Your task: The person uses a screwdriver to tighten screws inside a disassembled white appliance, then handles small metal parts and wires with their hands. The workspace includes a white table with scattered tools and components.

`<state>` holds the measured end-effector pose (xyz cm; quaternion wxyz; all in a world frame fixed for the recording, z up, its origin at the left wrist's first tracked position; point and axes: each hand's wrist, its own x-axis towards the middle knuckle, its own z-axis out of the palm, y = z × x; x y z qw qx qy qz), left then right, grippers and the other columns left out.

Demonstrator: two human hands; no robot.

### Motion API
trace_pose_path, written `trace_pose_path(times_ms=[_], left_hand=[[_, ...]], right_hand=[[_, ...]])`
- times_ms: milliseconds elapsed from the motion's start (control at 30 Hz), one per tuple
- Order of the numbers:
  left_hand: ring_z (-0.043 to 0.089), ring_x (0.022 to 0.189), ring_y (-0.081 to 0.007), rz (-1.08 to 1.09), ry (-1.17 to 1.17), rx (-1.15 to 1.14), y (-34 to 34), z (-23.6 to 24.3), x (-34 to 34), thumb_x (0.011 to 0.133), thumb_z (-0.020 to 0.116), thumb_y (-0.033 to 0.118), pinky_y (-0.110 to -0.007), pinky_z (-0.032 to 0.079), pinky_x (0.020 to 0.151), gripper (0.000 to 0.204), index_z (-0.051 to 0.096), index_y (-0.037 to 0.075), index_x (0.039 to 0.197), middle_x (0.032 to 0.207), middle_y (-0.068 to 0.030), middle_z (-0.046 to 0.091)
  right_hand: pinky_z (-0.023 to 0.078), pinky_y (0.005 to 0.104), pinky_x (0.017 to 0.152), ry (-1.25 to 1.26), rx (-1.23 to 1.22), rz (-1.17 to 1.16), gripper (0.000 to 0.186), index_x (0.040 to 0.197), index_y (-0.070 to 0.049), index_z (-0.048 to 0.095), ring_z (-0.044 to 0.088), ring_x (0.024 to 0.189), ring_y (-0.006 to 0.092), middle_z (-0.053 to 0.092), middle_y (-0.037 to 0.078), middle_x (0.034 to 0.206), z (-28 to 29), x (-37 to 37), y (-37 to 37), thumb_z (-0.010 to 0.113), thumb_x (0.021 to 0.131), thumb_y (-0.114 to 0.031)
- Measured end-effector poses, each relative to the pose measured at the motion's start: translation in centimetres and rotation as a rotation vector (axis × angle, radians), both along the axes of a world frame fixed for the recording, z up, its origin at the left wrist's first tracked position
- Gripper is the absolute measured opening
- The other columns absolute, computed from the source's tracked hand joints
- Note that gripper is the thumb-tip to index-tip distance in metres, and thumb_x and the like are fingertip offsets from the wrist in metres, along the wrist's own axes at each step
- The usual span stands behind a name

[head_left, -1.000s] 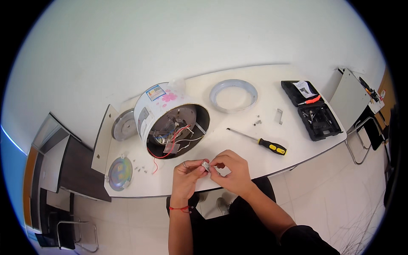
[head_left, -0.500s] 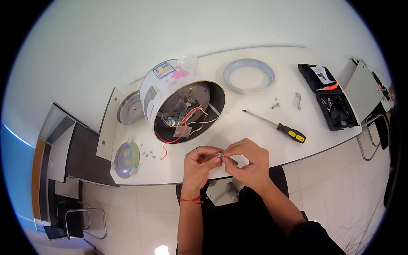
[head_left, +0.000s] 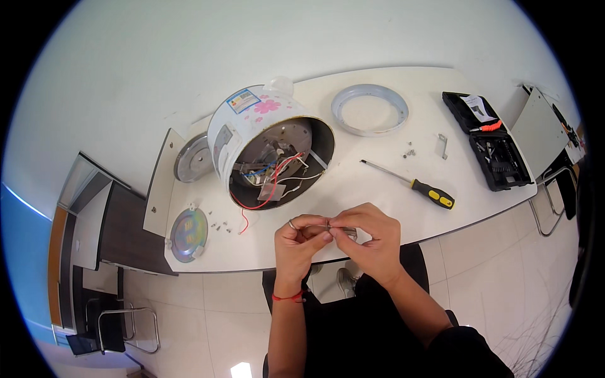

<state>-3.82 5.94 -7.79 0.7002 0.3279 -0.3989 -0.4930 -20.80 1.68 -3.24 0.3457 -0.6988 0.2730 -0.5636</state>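
Note:
Close to the table's front edge, the fingertips of my left hand point(head_left: 296, 247) and my right hand point(head_left: 373, 239) meet, pinched on a small metal part point(head_left: 351, 232). My fingers cover most of it; a greyish piece shows by the right fingers. Beyond them lies a white rice cooker body point(head_left: 252, 130) with pink flowers, tipped on its side. Its open bottom faces me and shows loose red, white and blue wires point(head_left: 277, 176). A red wire end point(head_left: 243, 223) hangs out onto the table.
Right of my hands lies a yellow-black screwdriver point(head_left: 432, 194). Farther off are a grey ring point(head_left: 341, 120), several screws point(head_left: 411, 152), a metal bracket point(head_left: 443, 146) and a black tool case point(head_left: 502, 183). At left sit a round plate point(head_left: 189, 236), several screws point(head_left: 218, 225) and a metal disc point(head_left: 189, 165).
Both hands stay together in nearly the same place. The small metal part has turned between the fingers, and a greyish piece now shows beside the right fingers.

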Motion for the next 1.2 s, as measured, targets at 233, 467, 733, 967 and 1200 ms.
trace_pose_path(times_ms=[233, 467, 733, 967, 1200], left_hand=[[0.074, 0.103, -0.0202, 0.044, -0.065, -0.035, 0.1, 0.1, -0.3, 0.085, 0.077, -0.015, -0.032, 0.060, 0.093, 0.028, 0.072, -0.003, 0.110, 0.112, -0.0145, 0.076], [0.074, 0.103, -0.0197, 0.093, -0.118, -0.048, 0.1, 0.2, -0.5, 0.084, 0.079, -0.014, -0.031, 0.060, 0.092, 0.027, 0.073, -0.002, 0.108, 0.110, -0.0135, 0.075], [0.074, 0.101, -0.0190, 0.084, -0.106, -0.021, 0.1, 0.4, -0.8, 0.085, 0.079, -0.013, -0.031, 0.060, 0.092, 0.024, 0.073, -0.003, 0.107, 0.108, -0.0130, 0.075], [0.073, 0.100, -0.0190, 0.055, -0.173, -0.027, 0.2, 0.1, -0.9, 0.084, 0.079, -0.014, -0.031, 0.061, 0.091, 0.022, 0.075, -0.004, 0.104, 0.106, -0.0128, 0.074], [0.073, 0.099, -0.0192, 0.039, -0.200, -0.038, 0.2, 0.2, -1.0, 0.083, 0.080, -0.015, -0.030, 0.062, 0.090, 0.023, 0.077, -0.004, 0.103, 0.105, -0.0132, 0.073]], right_hand=[[0.056, 0.0338, 0.077, 0.079, -0.055, -0.007, 0.016, 0.095, -0.004, 0.079, 0.067, 0.091, 0.0242, 0.074, 0.009, 0.095, 0.5, -0.5, -0.2, 0.080, 0.080, 0.001], [0.054, 0.0331, 0.080, 0.107, -0.015, 0.042, 0.015, 0.095, -0.003, 0.078, 0.067, 0.091, 0.0241, 0.074, 0.009, 0.094, 0.8, -0.7, -0.4, 0.079, 0.081, 0.003], [0.054, 0.0319, 0.080, 0.146, 0.042, 0.121, 0.018, 0.098, -0.003, 0.080, 0.068, 0.091, 0.0227, 0.076, 0.009, 0.094, 0.8, -1.3, -1.2, 0.079, 0.081, 0.003], [0.054, 0.0293, 0.078, 0.205, 0.232, 0.243, 0.015, 0.097, -0.004, 0.082, 0.069, 0.086, 0.0187, 0.077, 0.008, 0.093, 1.2, -2.7, -2.4, 0.081, 0.081, -0.002], [0.056, 0.0274, 0.076, 0.035, 0.434, 0.354, 0.009, 0.094, 0.001, 0.079, 0.069, 0.080, 0.0138, 0.075, 0.008, 0.090, 0.2, -2.5, -2.4, 0.078, 0.085, -0.001]])
